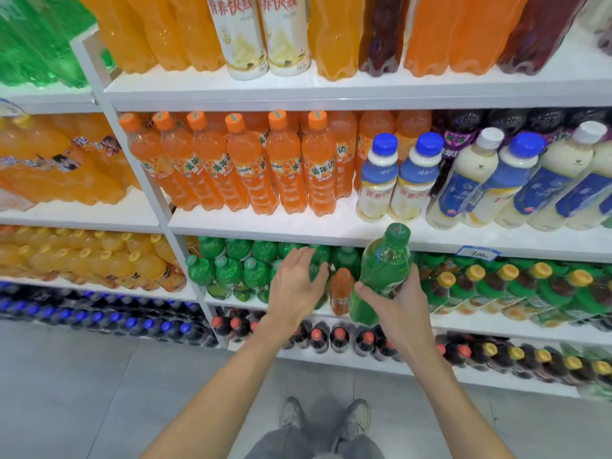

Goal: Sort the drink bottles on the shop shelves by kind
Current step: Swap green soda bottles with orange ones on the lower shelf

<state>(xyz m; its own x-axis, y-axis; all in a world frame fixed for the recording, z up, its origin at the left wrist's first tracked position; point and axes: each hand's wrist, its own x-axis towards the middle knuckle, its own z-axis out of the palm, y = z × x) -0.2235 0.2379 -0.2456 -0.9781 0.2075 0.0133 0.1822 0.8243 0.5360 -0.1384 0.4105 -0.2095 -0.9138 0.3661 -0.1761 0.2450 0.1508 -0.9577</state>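
Note:
My right hand [399, 301] grips a green soda bottle [384, 266] around its lower half, holding it upright in front of the shelf edge. My left hand [294, 286] hovers open, fingers spread, in front of the row of green bottles [228, 270] on the third shelf. A single orange soda bottle [341, 289] stands among those green bottles, between my two hands. One shelf up stands a row of orange soda bottles [251, 167].
White milk-drink bottles with blue caps [397, 180] stand right of the orange row. Tea bottles with yellow caps [530, 286] fill the third shelf's right part. Dark cola bottles [331, 337] line the bottom shelf. A white upright [139, 167] divides the shelf units. Grey floor tiles lie below.

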